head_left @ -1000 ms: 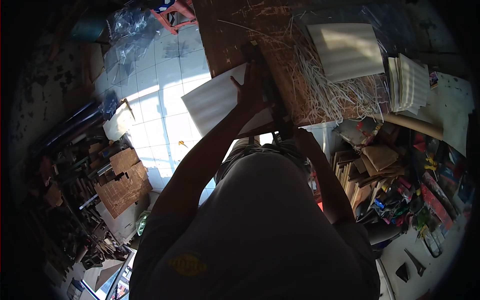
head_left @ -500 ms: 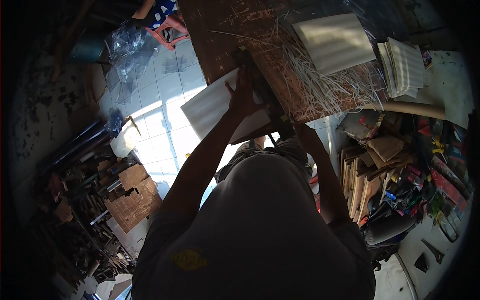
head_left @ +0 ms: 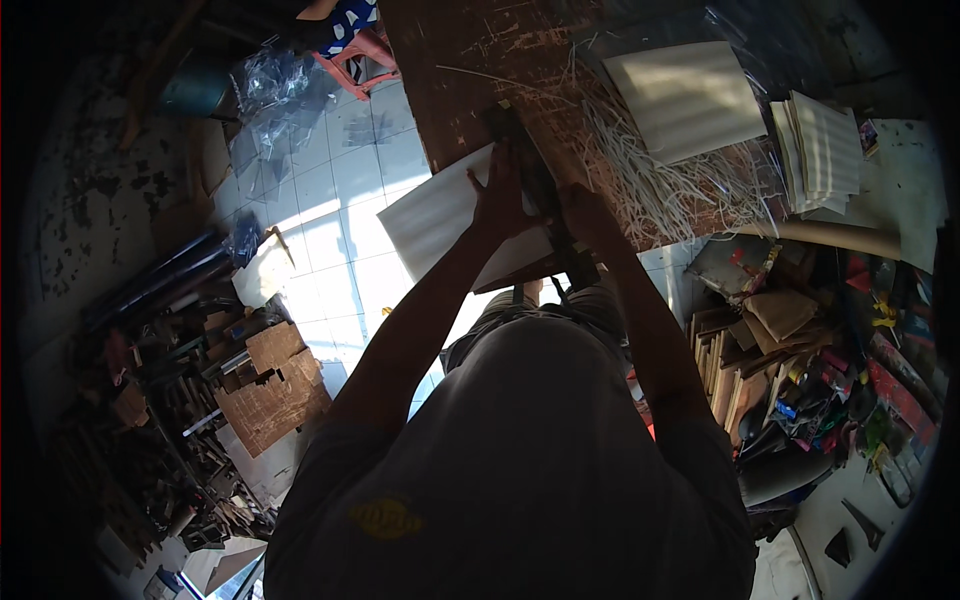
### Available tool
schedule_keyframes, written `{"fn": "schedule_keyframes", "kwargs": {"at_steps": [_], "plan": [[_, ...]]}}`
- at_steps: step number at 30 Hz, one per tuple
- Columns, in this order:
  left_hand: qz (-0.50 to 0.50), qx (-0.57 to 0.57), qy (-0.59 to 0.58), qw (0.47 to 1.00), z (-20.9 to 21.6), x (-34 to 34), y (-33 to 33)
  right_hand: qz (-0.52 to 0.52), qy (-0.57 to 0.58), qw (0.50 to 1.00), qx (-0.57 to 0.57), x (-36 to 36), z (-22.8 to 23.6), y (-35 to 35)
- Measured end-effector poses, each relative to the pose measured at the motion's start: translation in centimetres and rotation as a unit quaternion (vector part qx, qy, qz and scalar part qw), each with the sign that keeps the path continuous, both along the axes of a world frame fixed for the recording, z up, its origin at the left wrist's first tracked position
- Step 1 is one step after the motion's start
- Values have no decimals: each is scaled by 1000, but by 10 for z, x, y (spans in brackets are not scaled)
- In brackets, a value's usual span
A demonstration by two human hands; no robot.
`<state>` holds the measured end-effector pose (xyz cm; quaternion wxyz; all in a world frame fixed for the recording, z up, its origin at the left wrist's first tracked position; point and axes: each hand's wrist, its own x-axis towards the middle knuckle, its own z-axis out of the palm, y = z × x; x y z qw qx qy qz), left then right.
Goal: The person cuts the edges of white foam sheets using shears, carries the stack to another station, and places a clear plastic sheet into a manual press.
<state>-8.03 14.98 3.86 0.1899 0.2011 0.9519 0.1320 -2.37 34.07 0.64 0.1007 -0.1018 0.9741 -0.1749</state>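
Observation:
A white sheet (head_left: 428,222) lies at the left part of the brown tabletop (head_left: 450,110), its left corner reaching out past the edge. Across its right side runs a dark straight bar (head_left: 530,150). With fingers spread, my left hand (head_left: 503,203) presses flat on the sheet, fingertips by the bar. On the bar's other side, my right hand (head_left: 588,213) is closed and close against it. What its fingers hold, if anything, is hidden in the shadow.
Thin pale strips (head_left: 665,190) pile up on the right of the tabletop, beside a larger white sheet (head_left: 690,100). Further right stands a stack of white sheets (head_left: 822,150). A pink stool (head_left: 357,65) is at far left; wood scraps (head_left: 270,390) lie lower left.
My right hand has moved away from my body, up along the bar from the table's near edge. The left hand stays spread on the sheet. The whole view has shifted slightly.

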Motion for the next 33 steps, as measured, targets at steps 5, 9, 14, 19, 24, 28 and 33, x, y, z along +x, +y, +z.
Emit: {"fn": "schedule_keyframes", "kwargs": {"at_steps": [5,9,14,19,24,28,33], "plan": [[-4,15,0,1000,-1,0,5,-23,41,999,-28,-77,-5,-26],[7,0,-4,1000,0,1,2,-33,-52,996,-56,-100,11,-35],[1,5,-17,1000,5,-3,10,-17,-31,999,-40,-101,-2,-27],[5,-12,-30,999,2,-3,5,28,-56,998,8,-51,3,-15],[-8,1,13,1000,-1,-2,5,51,-60,996,37,85,-20,27],[-20,-10,19,1000,0,-3,7,37,-72,997,12,153,-5,43],[-14,4,11,1000,-2,1,3,18,-105,994,2,155,-3,47]]}}
